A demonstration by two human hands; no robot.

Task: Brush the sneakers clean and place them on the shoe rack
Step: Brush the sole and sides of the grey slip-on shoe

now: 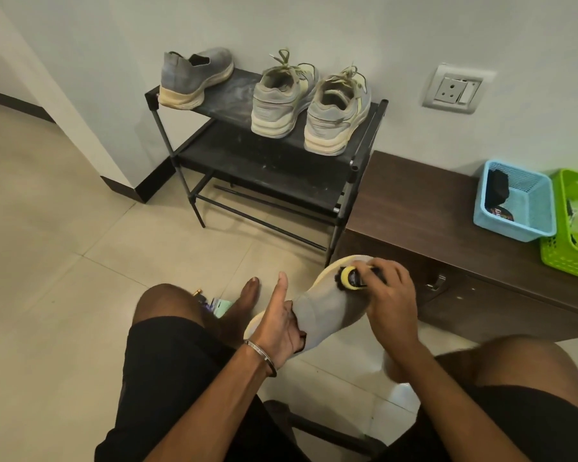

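Right hand (pixel 392 305) fingers curl tight round the brush (pixel 354 277), bristles on the grey sneaker (pixel 327 311), low in front of the shoe rack (pixel 274 161). Left hand (pixel 277 325) cups its heel, thumb straight up.

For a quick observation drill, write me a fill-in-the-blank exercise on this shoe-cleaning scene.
1. The shoe rack holds ____ shoes on its top shelf.
2. The right hand holds a ____ against the grey sneaker.
3. The left hand steadies the sneaker at its ____ end.
4. The blue basket stands on the ____ bench.

Missing words: three; brush; heel; brown
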